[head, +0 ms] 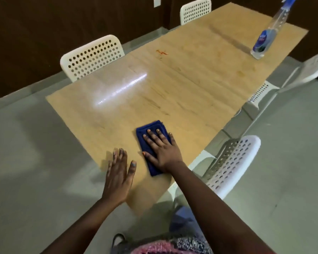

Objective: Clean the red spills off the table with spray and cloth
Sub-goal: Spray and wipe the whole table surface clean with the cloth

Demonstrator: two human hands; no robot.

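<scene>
Looking through the head camera, I saw my right hand lying flat on the folded blue cloth, fingers straight and spread, palm pressing it to the tabletop near the close corner. I judged that hold suited wiping, since the flat palm kept the whole pad against the wood. My left hand rested just beside the cloth, fingers straight and together, holding nothing; it seemed to steady me at the edge. The red spill lay well ahead of both hands, past the glare patch, near the far-left side and not yet reached by the cloth. The spray bottle stood upright at the far-right end, well apart from either hand. White chairs stood around the tabletop.
</scene>
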